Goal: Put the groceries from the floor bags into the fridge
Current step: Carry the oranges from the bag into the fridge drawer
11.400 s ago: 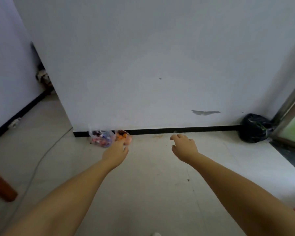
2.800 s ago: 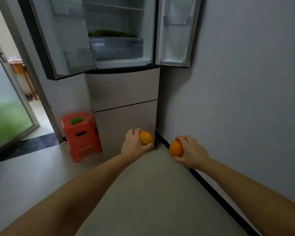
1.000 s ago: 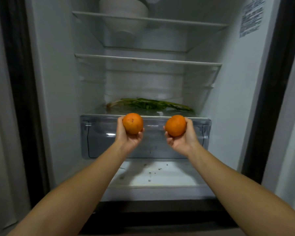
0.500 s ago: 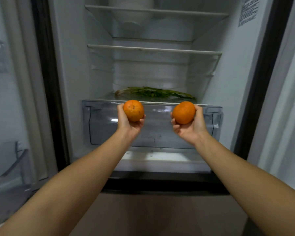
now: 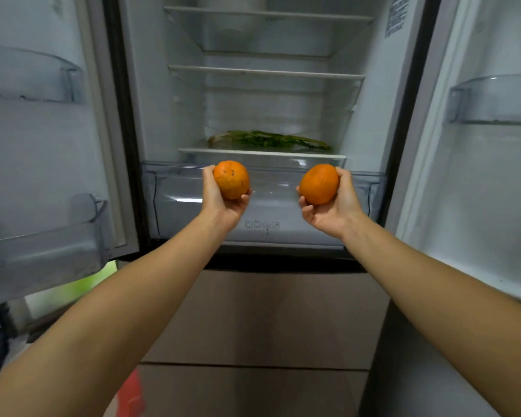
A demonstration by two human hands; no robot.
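Observation:
I face the open fridge (image 5: 370, 121) with both doors swung wide. My left hand (image 5: 220, 203) grips one orange (image 5: 231, 179), and my right hand (image 5: 331, 210) grips a second orange (image 5: 318, 184). Both fruits are held up in front of the clear crisper drawer (image 5: 169, 203), which is closed. Green leafy vegetables (image 5: 268, 140) lie on the glass shelf just above that drawer. The floor bags are out of view.
Two glass shelves (image 5: 265, 72) higher up look bare; a white bowl (image 5: 232, 7) sits near the top. Door bins (image 5: 42, 236) on the left door and a bin (image 5: 494, 100) on the right door flank my arms. Beige freezer drawers (image 5: 271, 314) are below. A red stool (image 5: 131, 395) is by my left arm.
The view has pulled back and dropped a little, so both door bins and the freezer drawers show more. My hands keep the two oranges at the crisper front, slightly farther apart.

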